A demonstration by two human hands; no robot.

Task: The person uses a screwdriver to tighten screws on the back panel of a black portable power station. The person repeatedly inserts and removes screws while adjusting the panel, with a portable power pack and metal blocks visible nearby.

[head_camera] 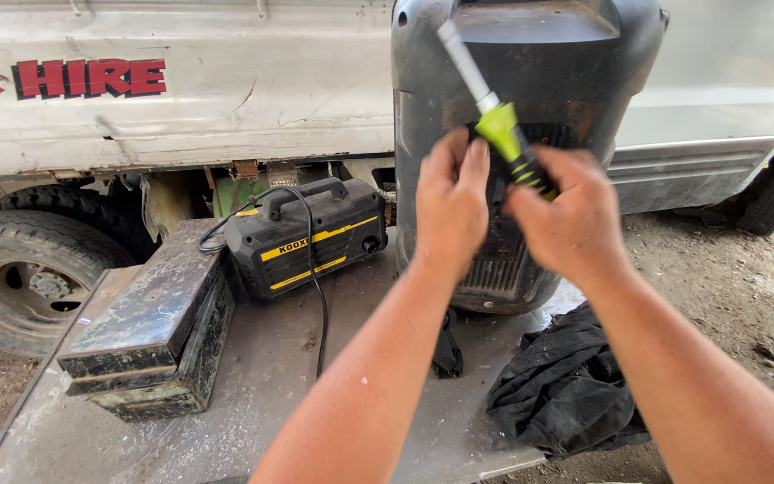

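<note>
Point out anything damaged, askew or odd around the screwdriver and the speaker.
The big dark speaker cabinet looks worn, with rust-brown staining around its grille. A black cloth lies crumpled at the table edge. The green-handled screwdriver, in the right hand, looks sound.

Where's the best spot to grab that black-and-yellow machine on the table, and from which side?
Take the black-and-yellow machine by the black carry handle along its top, coming from above. The handle is a raised bar with a gap beneath for fingers, and the unit sits upright. Its black cord trails across the table, so mind it probably drags along.
</note>
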